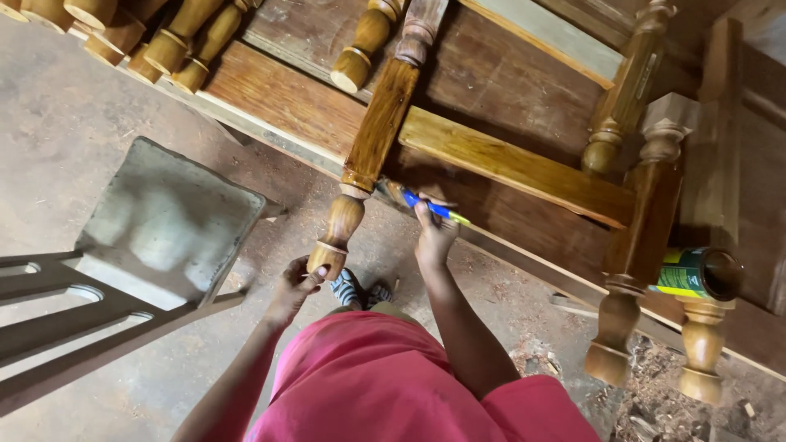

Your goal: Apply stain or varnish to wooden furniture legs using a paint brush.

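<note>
In the head view, the left hand (296, 282) sits at lower centre of the frame, its fingers curled around the rounded foot of a turned wooden leg (360, 176) that runs diagonally up toward the top centre. The right hand (434, 237) is just right of it, fingers pinched closed on a blue-and-yellow-handled brush (426, 205), whose bristle end touches the leg just below its square, glossy stained section. A stained rail (516, 168) joins that leg and runs to the right, to another pair of turned legs (647, 237) at the right of the frame. A green and yellow can (696, 274) lies on its side behind them, on the workbench (278, 98). More turned legs (155, 37) lie bundled in the upper left corner. A grey chair (164, 225) stands at left on the dusty floor (57, 139). The person's pink garment (393, 385) fills the bottom centre, with wood shavings (655, 385) at lower right.
</note>
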